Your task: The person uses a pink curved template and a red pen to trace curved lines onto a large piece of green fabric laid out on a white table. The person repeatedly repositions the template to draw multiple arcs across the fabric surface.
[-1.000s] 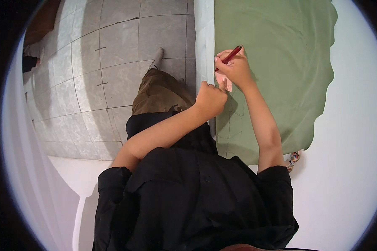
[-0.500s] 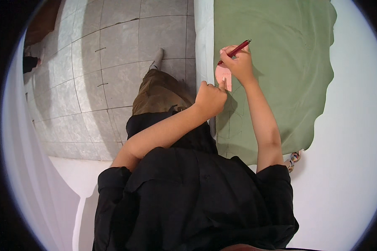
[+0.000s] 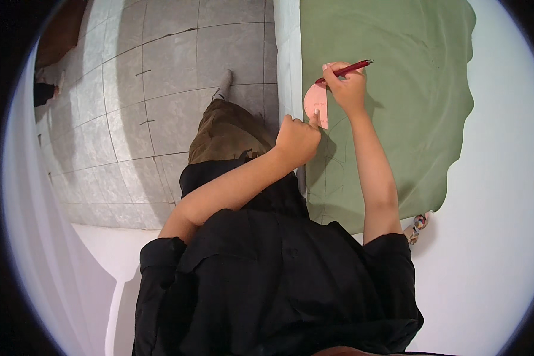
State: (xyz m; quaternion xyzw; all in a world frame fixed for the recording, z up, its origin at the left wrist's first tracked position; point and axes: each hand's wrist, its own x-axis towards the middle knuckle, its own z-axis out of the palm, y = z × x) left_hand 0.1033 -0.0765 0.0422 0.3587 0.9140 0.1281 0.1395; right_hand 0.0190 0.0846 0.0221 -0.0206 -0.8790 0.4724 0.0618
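Pen farther right along pink piece, left fingers unmoved

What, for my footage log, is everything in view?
surface: 1, white, right
sheet: 1, green, on surface
cutout: 1, pink, on sheet
pen: 1, red, at cutout's top
braid: 1, multicoloured, below sheet
tiles: many, grey, left
drape: 1, whitish, lower left
unclear objects: 2, brown and black, upper left
shirt: 1, black, bottom
lower garment: 1, brown, centre
sock or shoe: 1, greyish, on tiles
left hand: 1, bare, on cutout
right hand: 1, bare, gripping pen
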